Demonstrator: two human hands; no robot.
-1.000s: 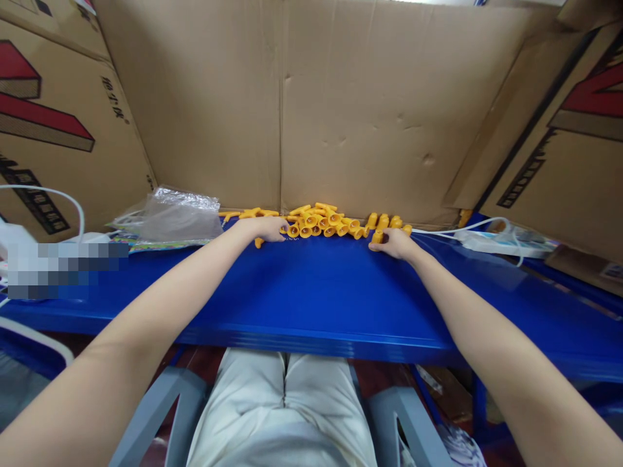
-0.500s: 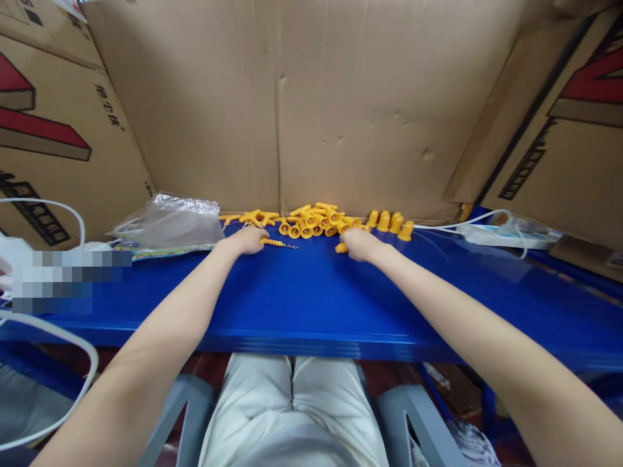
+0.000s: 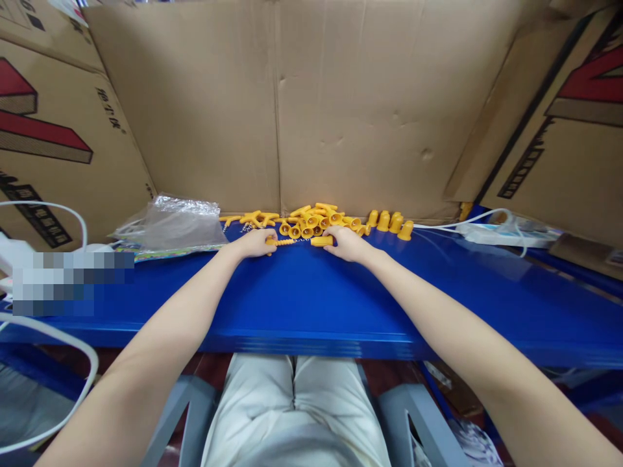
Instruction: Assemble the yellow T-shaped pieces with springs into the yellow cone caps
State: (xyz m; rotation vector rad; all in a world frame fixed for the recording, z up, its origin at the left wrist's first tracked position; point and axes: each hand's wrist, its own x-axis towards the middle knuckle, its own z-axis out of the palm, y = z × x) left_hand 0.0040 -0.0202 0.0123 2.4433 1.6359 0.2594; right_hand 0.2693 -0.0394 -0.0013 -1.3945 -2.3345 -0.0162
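Observation:
My left hand [image 3: 257,242] is closed around the handle of a yellow corkscrew [image 3: 283,242], whose ribbed shaft and thin metal spiral point right. In my right hand [image 3: 344,243] is a yellow plastic sleeve [image 3: 320,240], held level by the fingers and facing the spiral's tip. Just behind both hands lies a pile of yellow bell-mouthed corkscrew pieces [image 3: 311,224]. More yellow corkscrew handles with metal spirals [image 3: 253,218] lie behind my left hand. Several yellow bell-shaped pieces [image 3: 395,224] stand upright to the right of the pile.
A blue table [image 3: 292,298] carries everything, with cardboard [image 3: 365,104] walling its back and sides. Clear plastic bags [image 3: 182,220] lie at the left. White cables and a power strip [image 3: 506,235] are at the right; another white cable [image 3: 73,340] loops at the left edge.
My right hand has moved left with the yellow sleeve, now turned toward the corkscrew. My left hand has shifted slightly right, so the spiral's tip and the sleeve are close together.

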